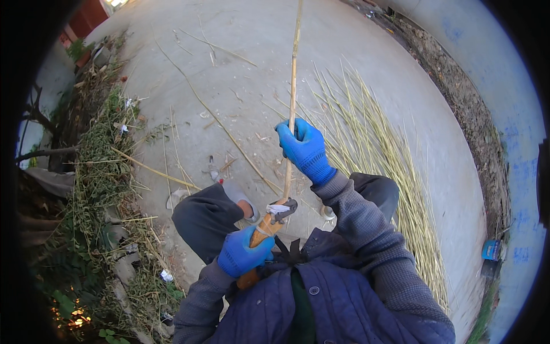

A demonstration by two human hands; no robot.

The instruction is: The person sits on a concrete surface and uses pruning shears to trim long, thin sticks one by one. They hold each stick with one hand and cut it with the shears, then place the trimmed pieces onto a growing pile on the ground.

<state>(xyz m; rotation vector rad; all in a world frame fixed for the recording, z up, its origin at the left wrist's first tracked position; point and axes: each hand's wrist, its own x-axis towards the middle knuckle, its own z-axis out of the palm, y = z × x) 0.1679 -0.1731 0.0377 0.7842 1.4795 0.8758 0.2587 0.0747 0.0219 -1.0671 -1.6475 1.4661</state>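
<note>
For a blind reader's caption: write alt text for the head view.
A person's blue-gloved right hand grips a long thin yellow cane stalk, while the blue-gloved left hand holds a wooden-handled cutting tool against its lower end. A pile of similar pale stalks lies on the concrete ground to the right.

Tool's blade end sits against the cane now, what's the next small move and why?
Probably draw the cane with the right hand through the wooden-handled tool, held by the left hand: its metal end meets the cane's base, the rest ahead.
</note>
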